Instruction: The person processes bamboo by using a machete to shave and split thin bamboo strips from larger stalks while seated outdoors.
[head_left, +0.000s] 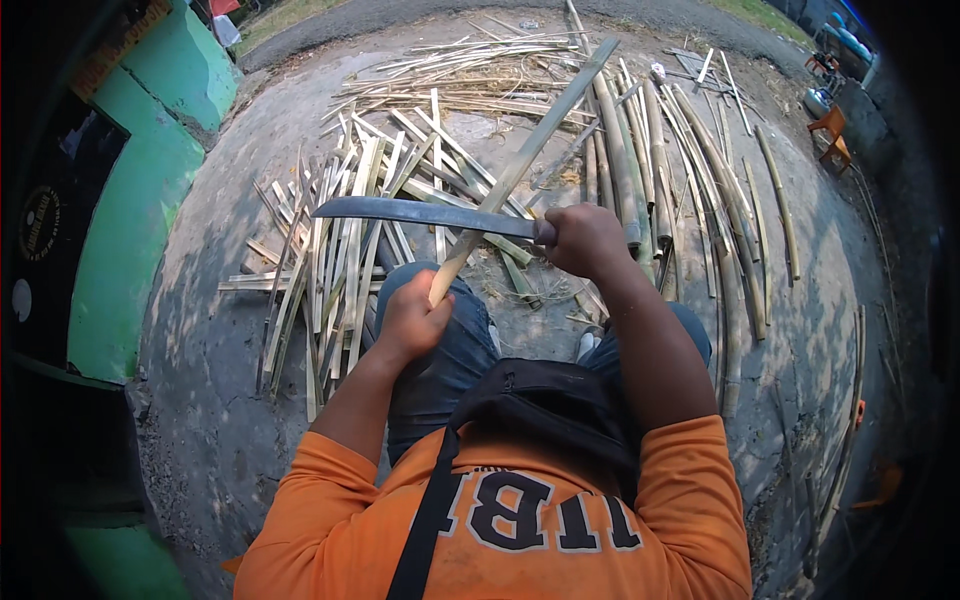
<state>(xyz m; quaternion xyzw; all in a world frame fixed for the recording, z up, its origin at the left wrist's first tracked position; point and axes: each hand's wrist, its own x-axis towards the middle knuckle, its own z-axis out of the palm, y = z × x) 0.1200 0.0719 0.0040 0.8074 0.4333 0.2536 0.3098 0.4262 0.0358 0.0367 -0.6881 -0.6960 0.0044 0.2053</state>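
My left hand (413, 318) is closed around the near end of a long split bamboo strip (545, 130), which slants up and away to the right. In my right hand (588, 241) is the handle of a machete (425, 213). Its long grey blade points left and crosses over the strip a little beyond my left hand. Whether the edge bites into the bamboo I cannot tell. Both hands are held above my knees, in front of a black bag (545, 405) strapped across my body.
A loose heap of split bamboo strips (345, 250) lies on the concrete ground to my left. More strips (460, 75) are spread farther off. Whole bamboo poles (618, 165) lie ahead and right. A green wall (130, 230) stands at left; an orange chair (832, 130) is far right.
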